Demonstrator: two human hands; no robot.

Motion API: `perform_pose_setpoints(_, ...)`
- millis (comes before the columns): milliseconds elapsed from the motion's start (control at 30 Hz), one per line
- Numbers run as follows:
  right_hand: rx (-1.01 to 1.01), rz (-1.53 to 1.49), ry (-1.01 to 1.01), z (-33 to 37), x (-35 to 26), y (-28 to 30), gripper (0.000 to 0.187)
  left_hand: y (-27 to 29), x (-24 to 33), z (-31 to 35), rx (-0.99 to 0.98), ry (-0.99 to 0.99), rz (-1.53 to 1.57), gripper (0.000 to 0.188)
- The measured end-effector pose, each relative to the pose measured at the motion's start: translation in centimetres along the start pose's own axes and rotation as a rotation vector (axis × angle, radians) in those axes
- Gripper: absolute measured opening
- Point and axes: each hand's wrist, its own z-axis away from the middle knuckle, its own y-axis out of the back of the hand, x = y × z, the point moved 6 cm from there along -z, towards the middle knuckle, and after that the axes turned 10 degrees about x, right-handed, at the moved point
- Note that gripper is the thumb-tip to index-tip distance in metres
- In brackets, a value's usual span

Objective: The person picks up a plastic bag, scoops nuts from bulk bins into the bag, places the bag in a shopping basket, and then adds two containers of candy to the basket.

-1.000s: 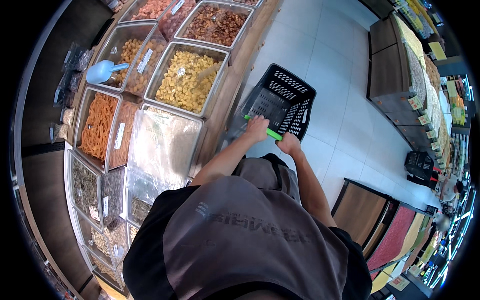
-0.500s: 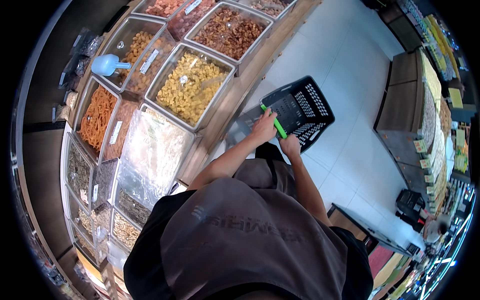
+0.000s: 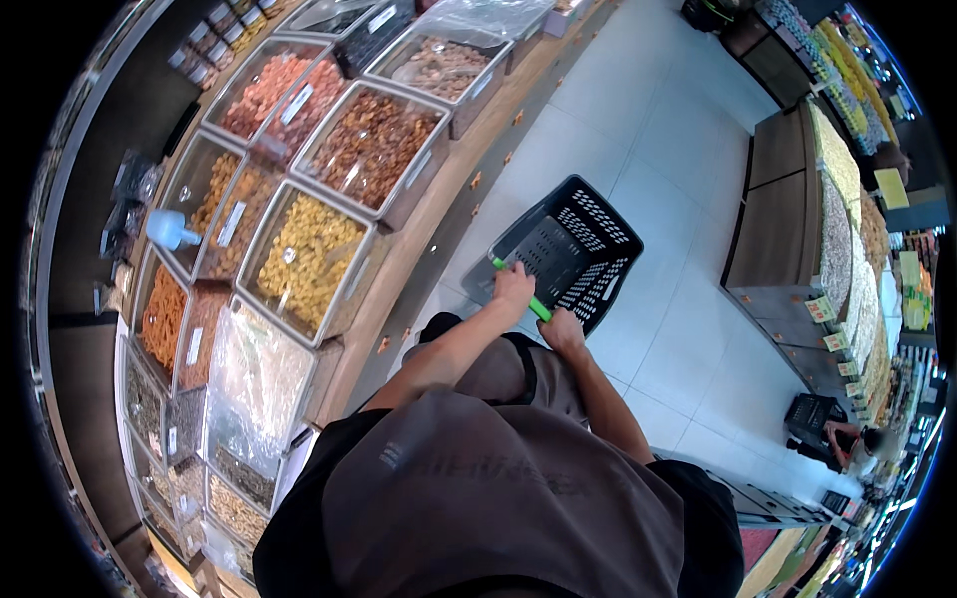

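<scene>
A black shopping basket (image 3: 598, 229) with slotted sides hangs in front of me above the pale tiled floor. Its inside shows no goods. My left hand (image 3: 513, 291) is wrapped round the left part of its bright green handle (image 3: 539, 310). On the handle's right end my right hand (image 3: 562, 330) is closed too. Both forearms reach forward past my dark apron. Nearest to my left arm is the wooden edge of a display of clear bins, among them one of yellow dried fruit cubes (image 3: 307, 257).
Left of me, bins hold brown dried fruit (image 3: 369, 145), pink pieces (image 3: 269, 90) and orange strips (image 3: 162, 317). A light blue scoop (image 3: 171, 230) rests on one bin. Clear plastic film (image 3: 254, 384) covers another. Across the aisle stands a wooden counter (image 3: 783, 219); a person (image 3: 852, 448) with a black basket is beyond.
I have moved forward along the aisle, so the bins have slid back and left in view. The basket sits slightly further left and lower; both hands keep their hold.
</scene>
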Motion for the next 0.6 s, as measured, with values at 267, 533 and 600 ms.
perform_pose_setpoints(267, -0.037, 0.17, 0.206, -6.6, 4.4, 5.9, 0.033, -0.6, 3.1, -6.8, -0.167, -0.059, 0.161, 0.022)
perform_pose_setpoints(533, 0.005, 0.174, 0.276, -16.8, 5.3, 10.7, 0.029, 1.9, 4.1, -16.6, -0.185, -0.141, 0.28, 0.024)
perform_pose_setpoints(600, 0.014, 0.209, 0.253, -19.8, 4.6, 11.8, 0.029, 2.3, 4.0, -20.1, -0.269, -0.294, 0.239, 0.024)
